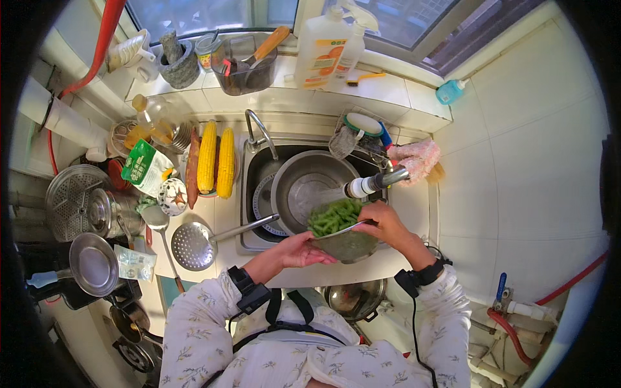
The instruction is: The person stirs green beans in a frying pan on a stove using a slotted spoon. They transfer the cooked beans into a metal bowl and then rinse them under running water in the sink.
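My left hand (305,250) supports the near left side of a metal bowl (347,246), and my right hand (383,224) grips its right rim. The bowl is tilted towards the sink, with cut green vegetable pieces (335,217) at its far side. Beyond it, a wide metal basin (286,194) sits in the sink over a round perforated rack (259,199). The faucet nozzle (361,187) points left over the basin, and water appears to run from it. A perforated skimmer (194,246) lies left of the sink, its handle over the sink's rim.
Two corn cobs (207,157) and a sweet potato (192,169) rest left of the sink. Beside them are a green-and-white packet (147,167), a patterned small bowl (172,197) and a metal spatula (155,218). A wire rack with scrubbers (364,124) stands behind the sink. Large pump bottles (322,48) line the sill.
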A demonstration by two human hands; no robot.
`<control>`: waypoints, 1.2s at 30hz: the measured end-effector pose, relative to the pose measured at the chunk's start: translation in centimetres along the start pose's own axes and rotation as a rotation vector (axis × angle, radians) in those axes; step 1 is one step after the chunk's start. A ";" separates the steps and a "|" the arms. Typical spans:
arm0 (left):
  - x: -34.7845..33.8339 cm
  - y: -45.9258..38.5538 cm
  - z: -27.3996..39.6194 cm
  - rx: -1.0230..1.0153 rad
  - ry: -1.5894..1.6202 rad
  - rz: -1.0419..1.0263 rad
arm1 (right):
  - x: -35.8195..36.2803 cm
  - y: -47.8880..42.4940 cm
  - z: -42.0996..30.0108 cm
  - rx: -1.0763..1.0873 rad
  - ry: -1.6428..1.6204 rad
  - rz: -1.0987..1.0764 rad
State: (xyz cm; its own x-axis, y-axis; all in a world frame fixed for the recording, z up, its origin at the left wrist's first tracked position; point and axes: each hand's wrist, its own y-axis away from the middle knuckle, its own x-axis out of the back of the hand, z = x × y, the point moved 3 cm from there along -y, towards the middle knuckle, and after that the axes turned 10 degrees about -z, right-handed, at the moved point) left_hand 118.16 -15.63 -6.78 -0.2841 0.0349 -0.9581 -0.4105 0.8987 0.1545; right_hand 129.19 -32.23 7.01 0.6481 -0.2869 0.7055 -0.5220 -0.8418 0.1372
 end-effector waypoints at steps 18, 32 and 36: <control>1.0 1.2 -1.0 0.125 -0.026 0.111 | -0.5 0.4 -0.9 -0.002 0.020 0.017; -0.5 2.5 -1.0 0.032 -0.337 0.226 | -0.7 1.5 -2.6 0.024 0.071 0.096; 0.1 2.8 -0.7 0.033 -0.372 0.269 | -2.1 1.8 -2.0 0.066 0.079 0.087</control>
State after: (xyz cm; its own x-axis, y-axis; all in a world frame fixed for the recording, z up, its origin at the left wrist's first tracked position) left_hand 116.40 -13.44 -6.24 -0.0438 0.4185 -0.9072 -0.3351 0.8493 0.4080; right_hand 125.80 -32.26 7.19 0.5548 -0.3256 0.7656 -0.5349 -0.8444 0.0285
